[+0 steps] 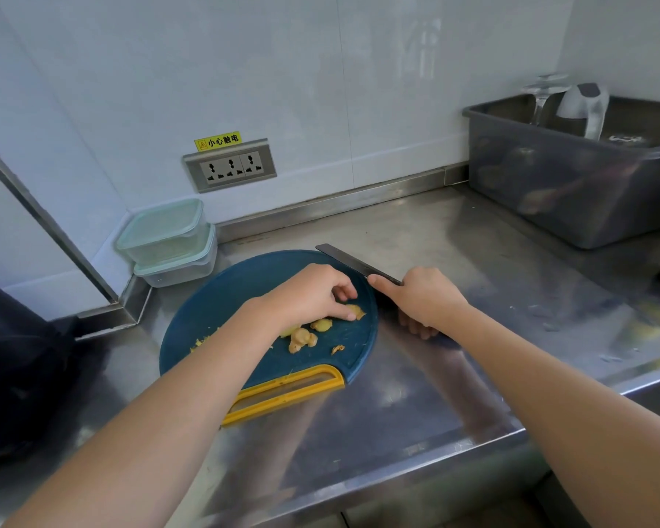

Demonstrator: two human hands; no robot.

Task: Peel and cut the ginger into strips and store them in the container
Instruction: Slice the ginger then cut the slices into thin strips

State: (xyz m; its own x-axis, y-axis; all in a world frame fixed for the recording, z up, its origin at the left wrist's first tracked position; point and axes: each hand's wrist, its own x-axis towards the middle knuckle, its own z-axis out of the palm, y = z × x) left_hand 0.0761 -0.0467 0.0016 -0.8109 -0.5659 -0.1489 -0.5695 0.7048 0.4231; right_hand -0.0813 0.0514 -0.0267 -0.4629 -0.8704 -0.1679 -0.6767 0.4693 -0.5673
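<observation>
Pinching a ginger piece mid-frame on the cutting board with the left hand, gripping the knife in the right hand. Could easily get nicked chopping such tiny, slippery bits.

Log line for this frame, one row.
ginger: pieces on board | left hand: thumb on one piece | right hand: grips knife, blade beside board | containers: stacked, lidded

My left hand, fingers curled, holds a ginger piece at its thumb tip on the blue cutting board, while my right hand grips the knife, blade over the board's far edge.
</observation>
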